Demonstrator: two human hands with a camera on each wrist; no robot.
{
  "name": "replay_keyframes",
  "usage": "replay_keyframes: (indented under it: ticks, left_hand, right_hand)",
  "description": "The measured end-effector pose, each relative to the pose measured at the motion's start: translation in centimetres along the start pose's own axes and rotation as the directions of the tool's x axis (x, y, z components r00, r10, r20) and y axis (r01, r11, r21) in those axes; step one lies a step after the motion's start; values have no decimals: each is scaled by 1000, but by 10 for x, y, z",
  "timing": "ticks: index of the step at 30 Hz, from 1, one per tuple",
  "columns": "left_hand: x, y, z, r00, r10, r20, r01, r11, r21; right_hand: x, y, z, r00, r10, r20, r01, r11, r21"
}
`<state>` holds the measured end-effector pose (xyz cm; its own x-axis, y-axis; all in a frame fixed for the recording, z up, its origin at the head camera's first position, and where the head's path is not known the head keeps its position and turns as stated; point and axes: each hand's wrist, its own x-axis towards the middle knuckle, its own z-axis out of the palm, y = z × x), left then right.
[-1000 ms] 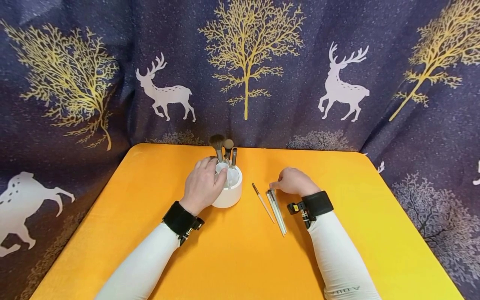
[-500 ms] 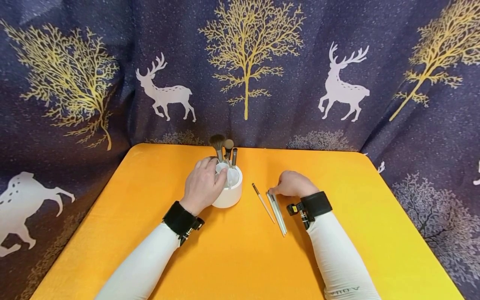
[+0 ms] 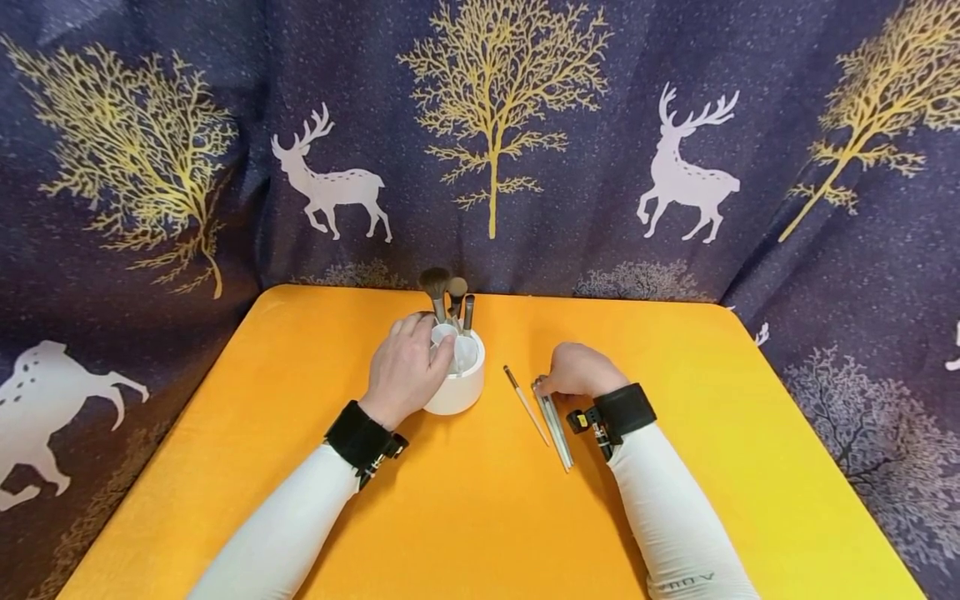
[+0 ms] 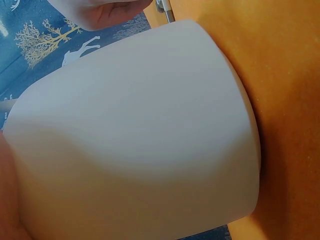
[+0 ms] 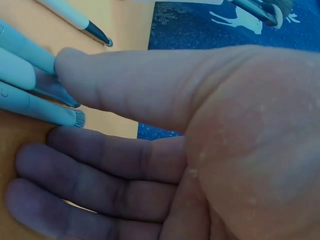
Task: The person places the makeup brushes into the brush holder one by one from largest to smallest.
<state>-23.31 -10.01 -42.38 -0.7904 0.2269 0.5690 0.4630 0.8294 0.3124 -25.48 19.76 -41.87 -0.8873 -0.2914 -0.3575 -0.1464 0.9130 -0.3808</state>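
Observation:
My left hand [image 3: 408, 367] grips the side of a round white brush holder [image 3: 456, 395], which stands upright and fills most of the left wrist view. Several makeup brushes [image 3: 435, 283] stand in it, dark bristles up. My right hand [image 3: 583, 371] is at the bristle ends of a small bunch of makeup brushes [image 3: 557, 435] lying on the table. In the right wrist view the thumb [image 5: 80, 75] touches one brush of the bunch, while the fingers [image 5: 75, 150] lie extended on the other side, close to the lowest brush [image 5: 42, 109].
One thin makeup brush [image 3: 527, 407] lies alone between the holder and the bunch. The table [image 3: 450, 517] has an orange cover. Behind it hangs a dark blue curtain [image 3: 555, 208] printed with deer and trees.
My right hand has shifted slightly left and towards me, its fingertips now over the bristle ends of the bunch. The left hand and the holder have stayed put.

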Motion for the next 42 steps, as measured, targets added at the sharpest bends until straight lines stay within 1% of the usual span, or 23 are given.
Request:
replay_keyframes:
  ticks: [5, 9, 22, 30, 35, 42]
  left_hand:
    - [-1, -1, 0, 1000, -1, 3, 1, 1000, -1]
    - [-2, -2, -1, 1000, -6, 7, 6, 1000, -3]
    - [0, 0, 0, 1000, 6, -10, -6, 1000, -3]
    - [-1, 1, -1, 1000, -2, -1, 2, 1000, 0]
    - [0, 1, -1, 1000, -4, -1, 4, 1000, 3]
    - [0, 1, -1, 1000, 0, -5, 0, 1000, 3]
  right_hand:
    - [1, -5, 2, 1000, 9, -5, -9, 1000, -12]
    - [2, -9, 4, 1000, 7, 8, -7, 1000, 4]
    - [4, -10, 6, 1000, 18, 10, -18, 999, 31]
    - [3, -10, 6, 999, 25, 29, -26, 998, 59]
    - [2, -10, 5, 1000, 13, 26, -15, 997, 76]
    - [1, -8, 4, 1000, -14, -6, 15, 997, 73]
